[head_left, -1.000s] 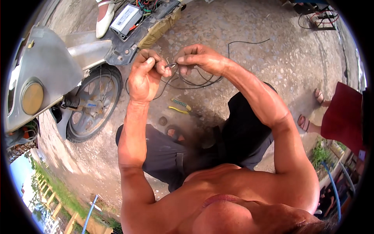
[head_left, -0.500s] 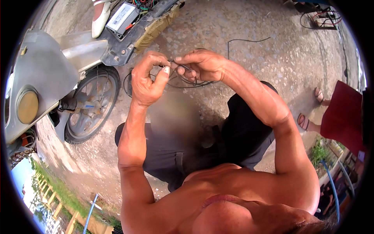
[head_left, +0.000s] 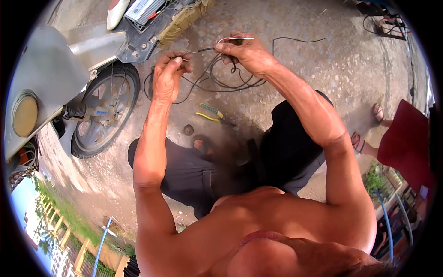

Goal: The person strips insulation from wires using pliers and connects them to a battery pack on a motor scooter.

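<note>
At the far left stands a scooter (head_left: pixel 41 87), its round headlamp (head_left: pixel 24 113) facing the rim and its front wheel (head_left: pixel 104 111) resting on the concrete ground (head_left: pixel 323 69). Above the wheel the scooter's body lies open, showing a grey box (head_left: pixel 143 10) with coloured leads.

The left hand (head_left: pixel 168 76) is raised just right of the wheel. Its fingers are curled in, thumb and forefinger pinched together on the end of a thin dark wire (head_left: pixel 200 50). The other fingers fold loosely toward the palm.

The wire runs rightward, taut between both hands, to the right hand (head_left: pixel 247 53). That hand is closed around the wire, knuckles up, with a pale stripped strand sticking out past its fingertips toward the right. Below the two hands the rest of the wire hangs down in loose black loops (head_left: pixel 221 81) that lie on the ground; one long end trails off to the right.

On the ground beneath the loops lie pliers (head_left: pixel 213 115) with yellow and green handles, near a small round brown thing (head_left: pixel 188 129). Nearer still are the person's knees in dark trousers.

At the far right edge, another person's sandalled feet (head_left: pixel 376 113) and red garment (head_left: pixel 406 147) show, well apart from the hands.
</note>
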{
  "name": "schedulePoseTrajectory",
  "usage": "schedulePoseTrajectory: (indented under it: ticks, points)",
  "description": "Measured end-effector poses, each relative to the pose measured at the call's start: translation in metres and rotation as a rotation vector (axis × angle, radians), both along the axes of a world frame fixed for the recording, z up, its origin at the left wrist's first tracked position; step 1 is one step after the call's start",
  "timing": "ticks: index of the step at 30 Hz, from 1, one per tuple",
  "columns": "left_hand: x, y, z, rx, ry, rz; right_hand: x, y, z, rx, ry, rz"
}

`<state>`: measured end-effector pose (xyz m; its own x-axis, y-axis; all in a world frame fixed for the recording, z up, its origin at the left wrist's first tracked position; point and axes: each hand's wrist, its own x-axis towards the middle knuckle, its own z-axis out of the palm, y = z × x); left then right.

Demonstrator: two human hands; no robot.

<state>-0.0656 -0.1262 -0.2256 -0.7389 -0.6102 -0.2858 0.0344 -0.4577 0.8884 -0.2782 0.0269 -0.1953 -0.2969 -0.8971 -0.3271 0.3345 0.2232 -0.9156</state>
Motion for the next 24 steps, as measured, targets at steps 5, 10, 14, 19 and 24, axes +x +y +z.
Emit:
schedulePoseTrajectory:
  ticks: [5, 10, 14, 19, 24]
  points:
    - [0.045, 0.044, -0.109, -0.855, -0.675, -0.668, -0.006, -0.004, -0.018, 0.005, 0.005, -0.042]
    - [0.096, 0.116, -0.157, -1.341, -0.734, -1.159, -0.01, 0.001, -0.016, 0.031, 0.002, -0.053]
    - [0.107, 0.125, -0.189, -1.618, -0.704, -1.164, -0.017, 0.003, -0.008, 0.03, -0.148, -0.052]
    - [0.07, 0.12, -0.149, -1.305, -0.761, -1.155, -0.03, 0.008, -0.009, 0.045, -0.189, -0.119]
    - [0.034, 0.08, -0.082, -0.388, -0.865, -0.624, -0.041, 0.003, 0.0, -0.014, -0.052, -0.185]
